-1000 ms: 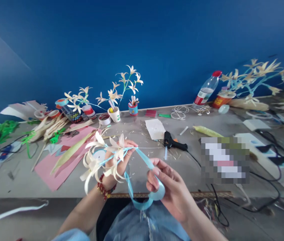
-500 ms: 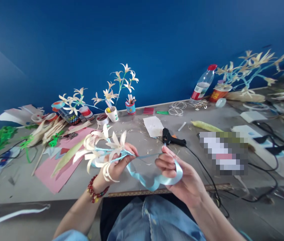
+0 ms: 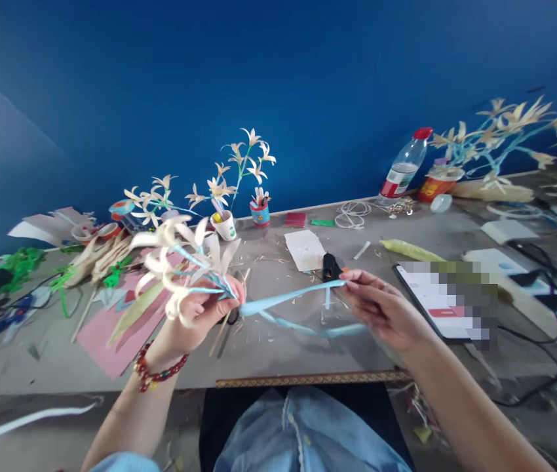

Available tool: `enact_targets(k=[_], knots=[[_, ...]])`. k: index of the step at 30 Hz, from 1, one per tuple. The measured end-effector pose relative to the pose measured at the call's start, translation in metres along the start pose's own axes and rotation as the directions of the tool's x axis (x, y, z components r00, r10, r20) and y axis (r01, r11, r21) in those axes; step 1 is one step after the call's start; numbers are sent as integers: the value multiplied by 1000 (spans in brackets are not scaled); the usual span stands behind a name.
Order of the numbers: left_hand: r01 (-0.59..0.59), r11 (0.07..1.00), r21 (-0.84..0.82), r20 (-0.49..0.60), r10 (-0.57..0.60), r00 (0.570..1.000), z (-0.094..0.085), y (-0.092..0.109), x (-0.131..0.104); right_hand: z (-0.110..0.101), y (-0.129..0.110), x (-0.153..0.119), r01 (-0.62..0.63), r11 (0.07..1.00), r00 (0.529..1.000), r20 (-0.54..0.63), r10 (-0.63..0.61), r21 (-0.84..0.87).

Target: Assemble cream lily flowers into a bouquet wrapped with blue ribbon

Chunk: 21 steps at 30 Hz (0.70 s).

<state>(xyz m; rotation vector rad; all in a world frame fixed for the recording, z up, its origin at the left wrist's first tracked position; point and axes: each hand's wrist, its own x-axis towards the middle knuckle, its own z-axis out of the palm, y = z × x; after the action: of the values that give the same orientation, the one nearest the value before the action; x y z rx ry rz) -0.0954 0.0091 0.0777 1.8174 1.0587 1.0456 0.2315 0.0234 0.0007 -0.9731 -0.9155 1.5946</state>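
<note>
My left hand [image 3: 206, 320], a beaded bracelet on its wrist, is closed round the blue-wrapped stems of a bunch of cream artificial flowers [image 3: 173, 239]. From the stem end a light blue ribbon [image 3: 286, 299] stretches taut to my right hand [image 3: 387, 307], which pinches it between thumb and fingers. A loose length of the same ribbon hangs in a low curve beneath the taut part. Just beyond my right fingertips lies a black glue gun [image 3: 330, 267], partly hidden by that hand.
White paper [image 3: 305, 250] lies behind the glue gun. A phone [image 3: 438, 314] and a corn husk [image 3: 406, 251] are on the right. Pink paper [image 3: 106, 337] lies on the left. Along the wall stand a bottle [image 3: 403, 167], a pen cup [image 3: 260, 214] and more flowers [image 3: 251, 154].
My hands have moved farther apart, the right one rightward and the left one leftward. The ribbon between them is now longer and spread wide, and the flowers have shifted left and up.
</note>
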Motion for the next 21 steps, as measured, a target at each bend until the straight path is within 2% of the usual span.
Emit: enact_targets(k=[1,2,3,5,6,7,9,11,13,16,19,21], knots=[[59,997,-51,30,-57,998,0,0,0,-1,2,6,118,976,988,-80,-134,-185],[118,987,-110,54,-112,992,2,0,0,1,5,10,232,890,940,-143,-309,-393],[174,969,-178,68,-164,984,5,-2,-1,6,8,12,324,744,854,-157,-496,-585],[265,915,-305,75,-255,964,13,-6,-1,23,14,6,447,390,637,-20,-771,-805],[300,884,-358,75,-293,953,17,-8,-1,34,18,1,523,251,548,97,-831,-815],[323,856,-403,76,-321,944,22,-11,-1,46,23,-5,617,153,475,211,-854,-772],[342,809,-479,83,-346,935,30,-13,0,71,31,-15,773,32,392,437,-810,-634],[344,772,-534,89,-354,931,38,-14,-1,88,37,-19,825,-8,352,526,-774,-564],[351,751,-559,88,-367,926,43,-14,-1,96,41,-16,840,-22,331,544,-771,-542],[359,772,-525,102,-362,927,47,-15,-4,92,42,-11,851,-26,316,550,-773,-525],[344,793,-502,132,-323,937,48,-14,-5,85,39,-10,856,6,332,540,-773,-517],[324,773,-545,137,-299,944,50,-12,-5,82,37,-10,864,23,331,533,-779,-503]])
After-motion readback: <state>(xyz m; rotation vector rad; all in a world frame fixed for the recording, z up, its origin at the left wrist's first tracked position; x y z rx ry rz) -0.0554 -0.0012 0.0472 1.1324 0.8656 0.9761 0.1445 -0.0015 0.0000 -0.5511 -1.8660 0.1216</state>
